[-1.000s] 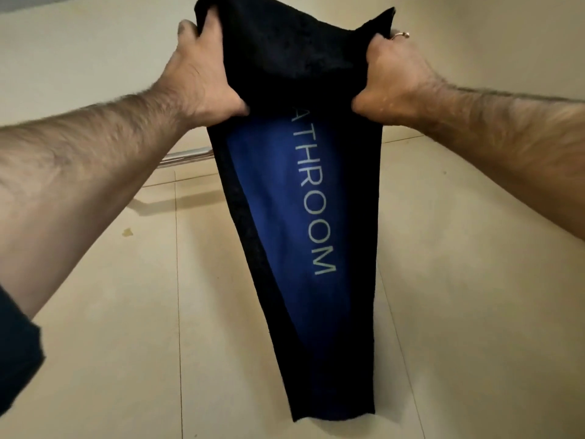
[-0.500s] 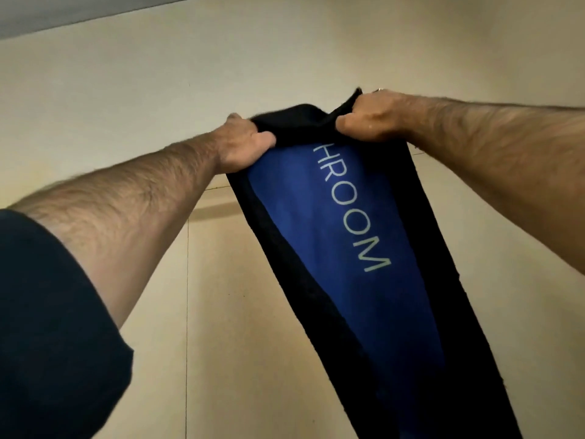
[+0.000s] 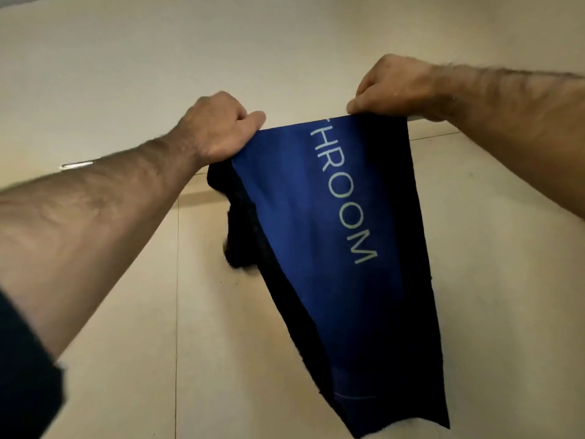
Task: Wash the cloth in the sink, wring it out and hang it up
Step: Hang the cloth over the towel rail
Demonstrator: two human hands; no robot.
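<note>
Beige tiled wall (image 3: 126, 312) is filling the background behind both hands. Blue-and-black cloth (image 3: 332, 248) lettered "HROOM" is hanging down between and below the hands, black edge bunching under the left hand. Left hand (image 3: 218, 128) is gripping the cloth's top left corner, fingers curled. Right hand (image 3: 395, 85) is pinching the top right corner. Metal rail (image 3: 77, 165) is showing just left of the left forearm.

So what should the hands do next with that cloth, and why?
Probably tug the bunched left side flat. Both the left hand and right hand grip the cloth at its top fold over the rail, yet a clump hangs behind it.
</note>
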